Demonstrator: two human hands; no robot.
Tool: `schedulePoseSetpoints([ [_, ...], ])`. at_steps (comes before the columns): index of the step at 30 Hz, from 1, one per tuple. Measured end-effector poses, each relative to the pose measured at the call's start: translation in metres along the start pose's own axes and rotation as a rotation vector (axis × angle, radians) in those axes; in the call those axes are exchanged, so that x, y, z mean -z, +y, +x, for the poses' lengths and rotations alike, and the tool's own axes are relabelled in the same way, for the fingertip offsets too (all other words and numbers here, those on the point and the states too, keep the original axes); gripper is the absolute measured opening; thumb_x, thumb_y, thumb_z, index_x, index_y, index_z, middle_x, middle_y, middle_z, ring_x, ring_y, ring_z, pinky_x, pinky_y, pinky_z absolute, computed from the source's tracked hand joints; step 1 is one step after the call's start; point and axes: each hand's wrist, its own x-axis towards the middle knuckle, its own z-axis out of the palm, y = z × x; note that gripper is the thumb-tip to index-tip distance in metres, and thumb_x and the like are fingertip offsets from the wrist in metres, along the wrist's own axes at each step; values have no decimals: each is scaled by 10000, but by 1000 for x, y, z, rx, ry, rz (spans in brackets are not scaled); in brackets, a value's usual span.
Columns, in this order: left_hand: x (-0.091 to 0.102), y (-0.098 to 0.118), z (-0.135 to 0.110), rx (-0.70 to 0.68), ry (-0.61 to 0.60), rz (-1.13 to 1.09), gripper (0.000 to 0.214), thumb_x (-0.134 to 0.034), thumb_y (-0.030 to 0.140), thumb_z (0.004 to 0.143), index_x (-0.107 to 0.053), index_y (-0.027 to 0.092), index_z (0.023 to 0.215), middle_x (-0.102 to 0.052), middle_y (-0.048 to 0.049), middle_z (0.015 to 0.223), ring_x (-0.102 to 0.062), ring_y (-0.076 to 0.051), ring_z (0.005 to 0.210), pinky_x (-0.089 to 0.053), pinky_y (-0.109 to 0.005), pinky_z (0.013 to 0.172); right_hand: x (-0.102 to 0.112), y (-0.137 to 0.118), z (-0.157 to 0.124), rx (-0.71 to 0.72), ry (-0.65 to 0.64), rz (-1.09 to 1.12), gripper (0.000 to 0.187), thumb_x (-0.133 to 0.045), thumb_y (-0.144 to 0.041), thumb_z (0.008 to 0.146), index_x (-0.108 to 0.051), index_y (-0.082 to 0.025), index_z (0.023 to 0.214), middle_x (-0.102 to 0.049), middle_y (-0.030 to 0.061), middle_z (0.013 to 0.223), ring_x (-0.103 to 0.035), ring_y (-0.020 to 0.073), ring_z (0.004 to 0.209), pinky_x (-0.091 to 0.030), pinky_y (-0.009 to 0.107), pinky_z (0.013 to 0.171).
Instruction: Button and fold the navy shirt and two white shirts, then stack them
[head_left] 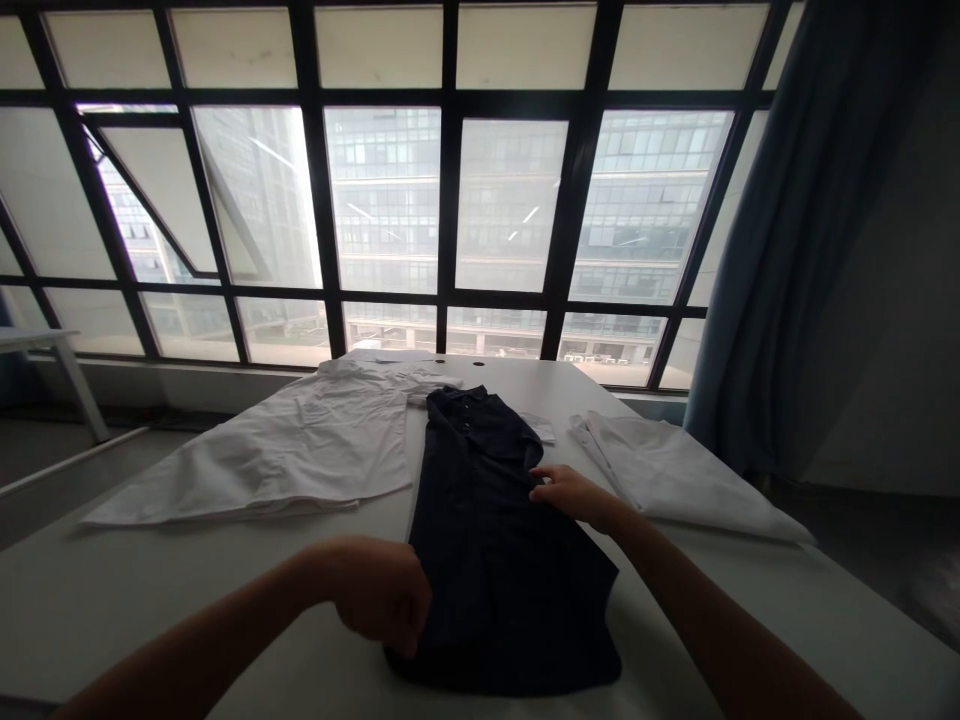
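Dark shirt lies lengthwise between both hands.
Left hand clenched at its edge; right hand open, resting on it.

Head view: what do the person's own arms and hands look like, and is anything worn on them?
The left hand and right hand are bare, with no gloves. The left forearm and right forearm are bare too: no sleeve, watch or bracelet shows within the frame.
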Motion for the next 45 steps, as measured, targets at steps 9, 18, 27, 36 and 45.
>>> schedulePoseSetpoints([
  [9,10,-55,35,-60,550,114,282,-644,355,859,-672,181,1079,-638,-93,1159,-611,-211,1020,-493,-309,887,-40,4,10,233,-4,-76,622,-581,-129,754,-519,-93,1372,-632,-2,702,-525,111,580,-419,222,553],
  [18,-17,-83,51,-10,563,182,507,-710,421,800,-600,242,1261,-423,-104,1491,-364,-320,1387,-327,-471,1130,-88,6,8,469,18,-413,633,-595,-312,805,-505,-137,1407,-713,85,892,-646,222,813,-461,299,744],
  [27,-14,-98,47,232,728,192,619,-657,560,807,-555,239,1327,-372,-111,1530,-332,-333,1406,-314,-502,1132,-53,11,14,562,59,-535,497,-540,-616,848,-733,-219,1077,-675,100,1081,-633,257,957,-458,365,858],
  [36,-19,-50,52,-38,472,223,778,-651,635,780,-430,295,1443,-286,-88,1574,-210,-350,1455,-113,-605,1164,-35,33,33,450,-299,-610,1125,-741,-716,570,-316,-277,1515,-125,99,1623,-41,355,1483,-16,548,1182],
  [45,-19,-24,66,-281,453,342,333,-621,309,886,-634,270,1217,-586,-61,1355,-521,-273,1254,-371,-440,1072,-14,39,34,430,-308,-513,1114,-846,-617,464,-457,-263,1446,-178,105,1612,-175,365,1461,-219,478,1173],
])
